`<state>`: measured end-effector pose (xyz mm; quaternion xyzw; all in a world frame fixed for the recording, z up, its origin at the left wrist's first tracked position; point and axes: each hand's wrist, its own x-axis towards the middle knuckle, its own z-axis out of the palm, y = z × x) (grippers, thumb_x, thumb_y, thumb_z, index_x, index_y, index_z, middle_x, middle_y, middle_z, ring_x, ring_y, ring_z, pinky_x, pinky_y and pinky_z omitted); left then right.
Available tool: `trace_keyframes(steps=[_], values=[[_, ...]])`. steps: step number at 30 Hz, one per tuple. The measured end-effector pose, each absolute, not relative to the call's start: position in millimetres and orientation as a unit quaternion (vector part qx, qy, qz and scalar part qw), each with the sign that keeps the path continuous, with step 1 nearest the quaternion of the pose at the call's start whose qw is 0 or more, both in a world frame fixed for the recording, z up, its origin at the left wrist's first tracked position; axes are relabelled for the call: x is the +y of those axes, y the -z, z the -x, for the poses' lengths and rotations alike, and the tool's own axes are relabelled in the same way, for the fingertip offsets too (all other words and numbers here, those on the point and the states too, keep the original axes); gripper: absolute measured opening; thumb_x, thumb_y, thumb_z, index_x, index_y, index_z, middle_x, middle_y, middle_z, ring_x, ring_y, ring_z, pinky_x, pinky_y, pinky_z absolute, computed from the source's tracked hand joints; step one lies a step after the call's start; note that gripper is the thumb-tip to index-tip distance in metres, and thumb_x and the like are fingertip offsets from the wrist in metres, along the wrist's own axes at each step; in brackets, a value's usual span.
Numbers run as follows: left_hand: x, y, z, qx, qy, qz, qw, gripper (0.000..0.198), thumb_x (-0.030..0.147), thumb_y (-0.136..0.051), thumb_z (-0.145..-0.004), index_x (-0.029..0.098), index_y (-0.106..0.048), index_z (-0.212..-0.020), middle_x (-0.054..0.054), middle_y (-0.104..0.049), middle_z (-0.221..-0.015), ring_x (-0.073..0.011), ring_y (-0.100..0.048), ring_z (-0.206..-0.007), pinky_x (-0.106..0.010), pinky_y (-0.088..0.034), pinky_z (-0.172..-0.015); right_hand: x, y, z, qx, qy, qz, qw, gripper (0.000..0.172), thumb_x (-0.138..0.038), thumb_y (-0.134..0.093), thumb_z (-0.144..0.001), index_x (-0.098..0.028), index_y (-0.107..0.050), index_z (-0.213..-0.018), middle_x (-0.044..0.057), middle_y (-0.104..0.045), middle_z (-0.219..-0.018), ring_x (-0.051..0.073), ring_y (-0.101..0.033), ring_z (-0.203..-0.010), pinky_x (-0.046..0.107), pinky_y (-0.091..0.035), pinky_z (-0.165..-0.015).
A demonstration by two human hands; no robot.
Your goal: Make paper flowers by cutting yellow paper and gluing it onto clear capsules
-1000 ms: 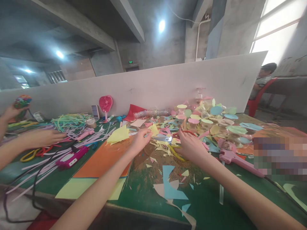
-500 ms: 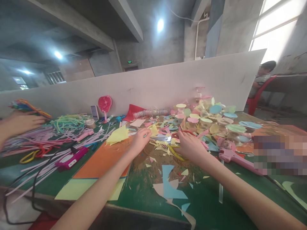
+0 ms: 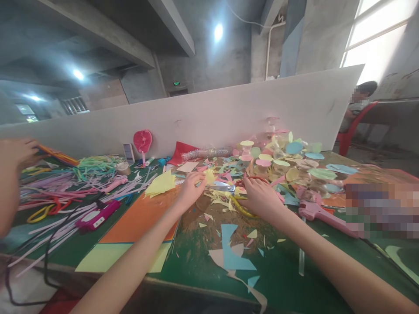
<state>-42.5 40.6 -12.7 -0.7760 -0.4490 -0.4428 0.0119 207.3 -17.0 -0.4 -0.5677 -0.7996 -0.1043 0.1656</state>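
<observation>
- The left grip [image 3: 191, 192] is pinched nearly shut on a small yellow paper bit [image 3: 209, 176].
- The right grip [image 3: 262, 198] is curled over the yellow handles of one pair of scissors [image 3: 221, 186]. It seems to hold them, and the silver blades point toward the left grip.
- Paper scraps [image 3: 219, 205] lie under both grips on the green surface [image 3: 278, 270].
- Past the right grip, clear plastic cups [image 3: 278, 150] sit among paper circles. I cannot count them.
- Past the left grip, one stack of clear cups [image 3: 206, 154] lies on its side.
- Left of the left grip are one orange sheet [image 3: 140, 218] and one pale yellow sheet [image 3: 101, 257].
- Right of the right grip is one pink glue gun [image 3: 319, 212].
- Far left, another person's hand [image 3: 18, 152] holds colored sticks [image 3: 57, 155].
</observation>
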Motion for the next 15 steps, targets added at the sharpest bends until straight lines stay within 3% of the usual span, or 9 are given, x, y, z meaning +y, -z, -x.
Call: trace_keyframes(steps=[4,15], values=[[37.2,13.9,38.7,-0.443,0.411,0.796,-0.018,0.018,0.025,-0.058,-0.082,0.021,-0.064,-0.066,-0.008,-0.073,-0.103,-0.0259,-0.058,-0.111,-0.041,-0.046,-0.097,-18.6,-1.1,-206.8,-0.806,0.127,0.555,0.161,0.034,-0.034,-0.067,-0.081,-0.013,-0.06,-0.107,0.017,-0.07,-0.107,0.032,-0.063,-0.102,0.037,-0.047,-0.082],[29.2,5.1,37.3,-0.477,0.391,0.781,-0.099,0.014,0.026,-0.056,-0.08,0.02,-0.065,-0.072,-0.007,-0.071,-0.091,-0.0248,-0.062,-0.096,-0.038,-0.045,-0.091,-13.7,1.4,-210.7,-0.823,0.196,0.505,0.17,0.035,-0.032,-0.07,-0.08,-0.013,-0.059,-0.107,0.015,-0.067,-0.104,0.032,-0.06,-0.1,0.039,-0.044,-0.083]])
